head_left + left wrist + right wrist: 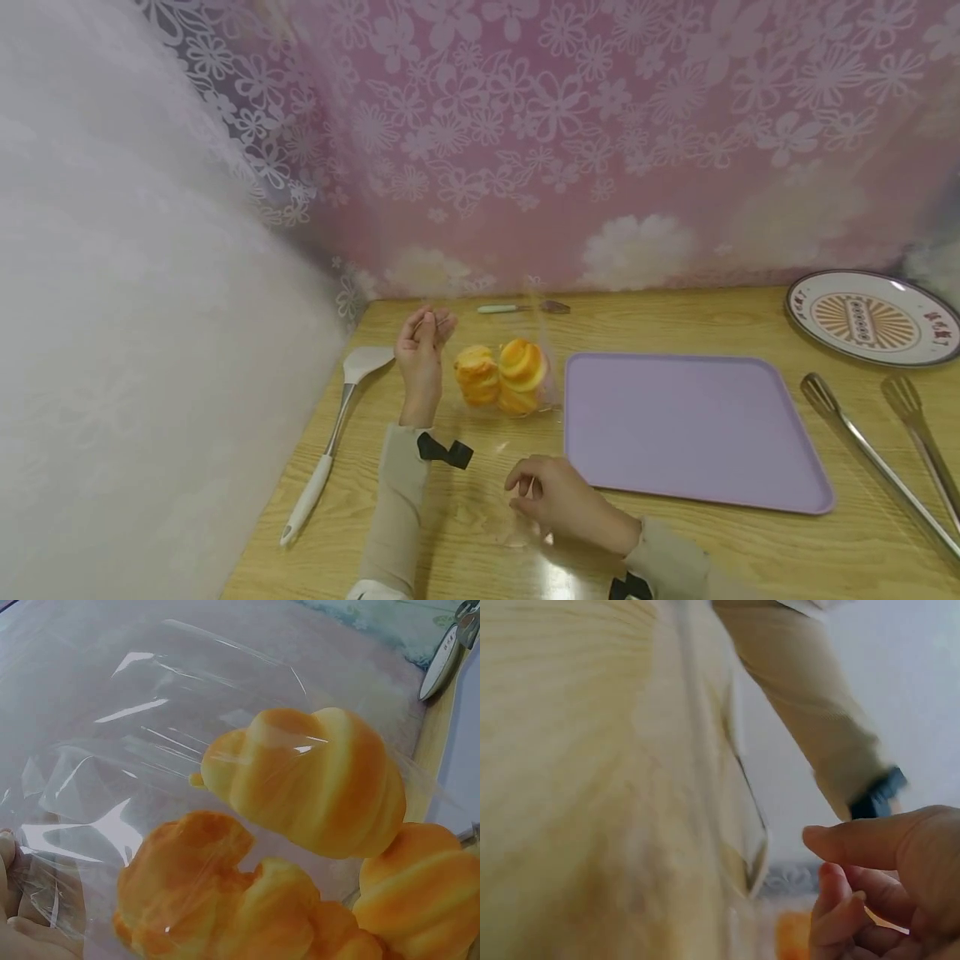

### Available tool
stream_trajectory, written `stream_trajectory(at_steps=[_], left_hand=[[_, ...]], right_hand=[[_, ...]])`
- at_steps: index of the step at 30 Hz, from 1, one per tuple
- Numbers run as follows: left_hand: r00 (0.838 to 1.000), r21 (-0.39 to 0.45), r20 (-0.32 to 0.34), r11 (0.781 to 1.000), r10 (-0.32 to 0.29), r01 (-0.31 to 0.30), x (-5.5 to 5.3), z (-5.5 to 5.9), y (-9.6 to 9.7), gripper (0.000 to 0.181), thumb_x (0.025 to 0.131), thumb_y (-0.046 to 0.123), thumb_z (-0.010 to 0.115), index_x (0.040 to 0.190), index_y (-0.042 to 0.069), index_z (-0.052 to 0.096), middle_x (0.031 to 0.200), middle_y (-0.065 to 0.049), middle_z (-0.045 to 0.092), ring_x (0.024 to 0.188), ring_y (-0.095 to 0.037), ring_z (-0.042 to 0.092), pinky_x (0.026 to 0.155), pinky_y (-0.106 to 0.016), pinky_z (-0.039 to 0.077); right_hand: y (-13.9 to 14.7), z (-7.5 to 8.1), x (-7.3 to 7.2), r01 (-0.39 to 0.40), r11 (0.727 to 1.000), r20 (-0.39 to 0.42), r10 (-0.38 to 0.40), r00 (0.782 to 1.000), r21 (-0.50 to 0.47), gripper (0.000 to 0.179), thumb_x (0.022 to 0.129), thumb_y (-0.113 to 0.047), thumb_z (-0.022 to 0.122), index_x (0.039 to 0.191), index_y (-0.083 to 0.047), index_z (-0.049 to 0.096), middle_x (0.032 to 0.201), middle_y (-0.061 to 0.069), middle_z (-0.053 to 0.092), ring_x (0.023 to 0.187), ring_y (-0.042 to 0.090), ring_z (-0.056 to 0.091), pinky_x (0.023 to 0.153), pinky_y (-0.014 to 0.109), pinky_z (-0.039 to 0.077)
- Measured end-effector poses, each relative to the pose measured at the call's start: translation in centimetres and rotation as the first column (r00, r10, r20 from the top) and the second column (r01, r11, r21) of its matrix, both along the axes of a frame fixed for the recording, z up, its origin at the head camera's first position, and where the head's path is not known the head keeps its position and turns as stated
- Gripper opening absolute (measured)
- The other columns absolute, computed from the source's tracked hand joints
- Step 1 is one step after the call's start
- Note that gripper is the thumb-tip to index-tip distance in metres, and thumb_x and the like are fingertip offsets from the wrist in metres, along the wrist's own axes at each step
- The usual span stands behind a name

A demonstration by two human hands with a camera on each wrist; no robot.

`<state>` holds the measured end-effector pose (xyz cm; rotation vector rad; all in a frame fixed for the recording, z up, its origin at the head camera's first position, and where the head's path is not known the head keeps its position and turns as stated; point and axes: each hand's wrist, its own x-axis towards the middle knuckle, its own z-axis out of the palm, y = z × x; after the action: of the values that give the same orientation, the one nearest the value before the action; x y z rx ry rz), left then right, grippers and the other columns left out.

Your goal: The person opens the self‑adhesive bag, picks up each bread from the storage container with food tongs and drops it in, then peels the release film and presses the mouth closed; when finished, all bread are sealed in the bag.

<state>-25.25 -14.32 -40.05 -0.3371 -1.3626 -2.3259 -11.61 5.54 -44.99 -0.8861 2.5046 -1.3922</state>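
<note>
My left hand (422, 358) pinches the edge of a clear plastic bag (120, 832) over the left part of the table. Inside the bag are several golden bread rolls; the head view shows a rough-topped bread roll (477, 377) beside a ridged bread roll (522, 372). Another ridged roll (307, 780) appears large in the left wrist view. Nearer my body, my right hand (558, 496) hovers by the tray's front left corner with loosely bent fingers. In the right wrist view its thumb (855, 841) stands apart from the fingers, and I see nothing held there.
To the right lies a lilac tray (682, 429), with metal tongs (870, 450) beyond it and a patterned oval plate (862, 318) behind. A white-handled spatula (337, 433) lies left. A small pale-handled utensil (517, 308) lies at the back, near a floral curtain (525, 150).
</note>
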Motion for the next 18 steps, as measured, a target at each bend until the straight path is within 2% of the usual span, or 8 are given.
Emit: stream_trajectory(at_steps=[3,5,8,11,13,14,18], left_hand=[[1.0,0.004,-0.003,1.0,-0.002,0.002,0.0,0.0,0.0,0.012,0.097,0.023,0.061,0.105,0.016,0.066,0.093,0.003,0.076,0.085,-0.009,0.073,0.086,-0.024,0.058],[1.0,0.004,-0.003,1.0,0.0,0.0,0.1,0.0,0.0,0.011,0.098,0.021,0.059,0.105,0.016,0.066,0.092,0.003,0.076,0.085,-0.009,0.073,0.085,-0.024,0.058],[1.0,0.006,0.0,1.0,-0.001,0.001,0.1,0.1,0.0,0.011,0.1,0.016,0.055,0.104,0.016,0.066,0.092,0.003,0.076,0.084,-0.009,0.073,0.084,-0.023,0.058],[1.0,0.008,0.004,1.0,0.002,-0.002,0.2,0.2,0.0,0.012,0.1,0.015,0.055,0.103,0.016,0.067,0.091,0.003,0.076,0.084,-0.01,0.074,0.084,-0.023,0.058],[1.0,0.005,0.005,1.0,0.006,-0.006,0.2,0.2,0.1,0.012,0.1,0.015,0.055,0.103,0.016,0.067,0.09,0.003,0.076,0.083,-0.009,0.074,0.084,-0.023,0.059],[1.0,0.005,0.004,1.0,0.007,-0.008,0.1,0.2,0.2,0.012,0.1,0.015,0.056,0.103,0.016,0.067,0.09,0.003,0.076,0.083,-0.009,0.074,0.084,-0.023,0.059],[1.0,0.004,0.0,1.0,0.001,-0.001,0.1,0.2,0.3,0.01,0.099,0.018,0.058,0.103,0.016,0.067,0.091,0.003,0.076,0.083,-0.009,0.073,0.084,-0.024,0.059]], right_hand=[[1.1,1.6,-1.7,0.096,0.994,-0.054,-0.098,0.994,-0.045,0.009,0.085,-0.007,0.072,0.093,-0.002,0.071,0.074,-0.002,0.064,0.063,-0.004,0.049,0.056,0.016,0.048],[2.1,3.0,-3.2,0.186,0.98,-0.08,-0.191,0.978,-0.076,0.011,0.087,-0.008,0.072,0.095,-0.002,0.071,0.075,0.001,0.066,0.065,-0.001,0.052,0.057,0.017,0.049],[3.4,5.5,-5.4,0.339,0.933,-0.101,-0.352,0.931,-0.121,0.016,0.09,-0.011,0.07,0.103,-0.001,0.071,0.081,0.007,0.068,0.069,0.007,0.057,0.059,0.019,0.049],[4.3,7.7,-7.5,0.442,0.882,-0.069,-0.457,0.887,-0.164,0.028,0.093,-0.018,0.068,0.117,-0.003,0.068,0.095,0.013,0.068,0.077,0.017,0.062,0.061,0.02,0.049],[4.5,8.7,-8.8,0.465,0.868,-0.032,-0.477,0.878,-0.177,0.035,0.095,-0.024,0.065,0.125,-0.007,0.065,0.107,0.015,0.067,0.085,0.023,0.063,0.064,0.022,0.049],[4.6,9.0,-9.3,0.461,0.869,-0.014,-0.471,0.882,-0.182,0.037,0.096,-0.028,0.065,0.127,-0.008,0.064,0.113,0.016,0.066,0.087,0.024,0.063,0.064,0.023,0.05],[4.2,9.1,-10.9,0.446,0.871,0.056,-0.445,0.894,-0.204,0.035,0.096,-0.033,0.063,0.121,-0.008,0.067,0.122,0.014,0.065,0.084,0.022,0.061,0.063,0.024,0.049]])
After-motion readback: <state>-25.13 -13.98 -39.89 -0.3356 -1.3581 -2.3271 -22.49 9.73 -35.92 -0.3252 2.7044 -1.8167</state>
